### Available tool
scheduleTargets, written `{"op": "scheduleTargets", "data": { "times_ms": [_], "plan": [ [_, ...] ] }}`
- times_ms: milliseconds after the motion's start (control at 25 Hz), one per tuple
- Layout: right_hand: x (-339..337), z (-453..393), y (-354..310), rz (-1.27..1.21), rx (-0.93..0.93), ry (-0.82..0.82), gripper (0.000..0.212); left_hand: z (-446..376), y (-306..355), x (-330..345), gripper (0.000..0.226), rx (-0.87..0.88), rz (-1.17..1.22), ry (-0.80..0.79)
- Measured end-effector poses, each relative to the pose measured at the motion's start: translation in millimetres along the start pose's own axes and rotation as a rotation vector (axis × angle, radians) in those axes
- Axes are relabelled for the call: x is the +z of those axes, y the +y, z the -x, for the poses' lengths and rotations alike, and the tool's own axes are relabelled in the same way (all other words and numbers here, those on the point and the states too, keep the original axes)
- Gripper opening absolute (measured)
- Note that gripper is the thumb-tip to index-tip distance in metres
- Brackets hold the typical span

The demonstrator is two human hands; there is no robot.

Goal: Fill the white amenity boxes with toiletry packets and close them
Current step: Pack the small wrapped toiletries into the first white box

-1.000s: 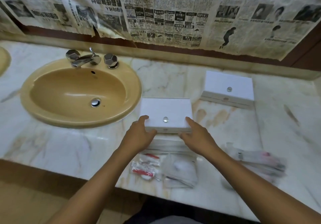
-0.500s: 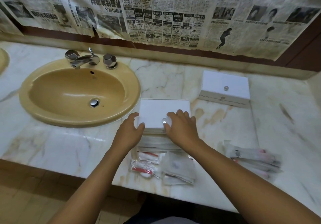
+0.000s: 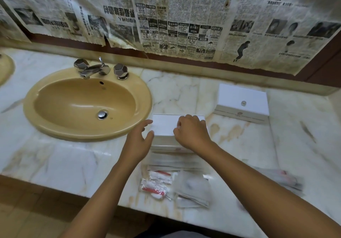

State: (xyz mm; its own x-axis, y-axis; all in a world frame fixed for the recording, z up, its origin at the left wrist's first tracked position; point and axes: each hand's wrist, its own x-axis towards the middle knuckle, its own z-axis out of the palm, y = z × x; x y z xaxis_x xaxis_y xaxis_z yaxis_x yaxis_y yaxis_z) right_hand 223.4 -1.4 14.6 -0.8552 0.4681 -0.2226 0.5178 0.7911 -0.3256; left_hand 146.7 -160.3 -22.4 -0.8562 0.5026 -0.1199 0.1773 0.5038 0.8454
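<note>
A white amenity box (image 3: 164, 127) lies in the middle of the marble counter with its lid down. My right hand (image 3: 191, 133) rests on the lid, fingers curled around its small silver knob (image 3: 178, 127). At the box's left edge, my left hand (image 3: 140, 138) has relaxed fingers, its thumb touching the side. A second white box (image 3: 243, 99) stands closed at the back right. Red-and-white toiletry packets (image 3: 157, 184) and clear packets (image 3: 193, 188) lie in front of the near box. Another blurred pile of packets (image 3: 278, 179) lies to the right.
A yellow sink (image 3: 55, 127) with a chrome faucet (image 3: 94, 69) takes up the counter's left half. Newspaper sheets (image 3: 184, 25) cover the wall behind. The counter's front edge (image 3: 73, 191) runs just below the packets.
My right hand slid from the box's right front corner onto the lid and curled around the knob. My left hand opened and shifted to the box's left edge.
</note>
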Motion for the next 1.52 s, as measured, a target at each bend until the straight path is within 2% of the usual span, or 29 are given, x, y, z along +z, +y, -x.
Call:
{"op": "scheduleTargets", "data": {
  "times_ms": [240, 400, 480, 560, 640, 840, 960, 1160, 1400, 1520],
  "plan": [
    [-31.0, -30.7, -6.3, -0.012, 0.054, 0.009, 0.026, -30.1, 7.8, -5.2, 0.016, 0.093, 0.131, -0.148],
    [-38.1, -23.3, -11.1, -0.014, -0.079, 0.299, 0.027, -48.9, 13.2, -4.4, 0.020, 0.102, 0.082, -0.058],
    [-34.7, -8.0, -18.5, -0.080, -0.181, 0.366, 0.027, -59.9, 15.8, 0.4, 0.024, 0.065, 0.073, 0.014],
    [-24.5, 9.2, -24.3, -0.139, -0.251, 0.300, 0.025, -69.5, 12.6, 6.1, 0.030, 0.036, 0.023, 0.033],
    [-8.9, 23.1, -24.2, -0.143, -0.283, 0.167, 0.025, -73.4, 6.0, 12.0, 0.033, 0.033, -0.016, 0.015],
    [34.3, 33.5, -7.7, 0.051, -0.217, -0.096, 0.022, -73.1, -15.8, 19.9, 0.031, 0.063, -0.099, -0.030],
    [44.9, 35.0, -3.7, 0.182, -0.215, -0.137, 0.021, -73.2, -18.2, 20.0, 0.019, 0.065, -0.128, -0.093],
    [49.6, 41.9, -1.8, 0.316, -0.235, -0.192, 0.020, -71.6, -17.6, 18.3, 0.045, 0.053, -0.169, -0.171],
    [51.8, 43.3, 3.7, 0.314, -0.249, -0.183, 0.024, -41.9, -26.0, 19.8, 0.050, 0.105, -0.093, -0.063],
    [57.9, 41.2, 6.8, 0.292, -0.231, -0.173, 0.023, -39.3, -31.6, 17.8, 0.053, 0.101, -0.087, -0.109]
  ]
}}
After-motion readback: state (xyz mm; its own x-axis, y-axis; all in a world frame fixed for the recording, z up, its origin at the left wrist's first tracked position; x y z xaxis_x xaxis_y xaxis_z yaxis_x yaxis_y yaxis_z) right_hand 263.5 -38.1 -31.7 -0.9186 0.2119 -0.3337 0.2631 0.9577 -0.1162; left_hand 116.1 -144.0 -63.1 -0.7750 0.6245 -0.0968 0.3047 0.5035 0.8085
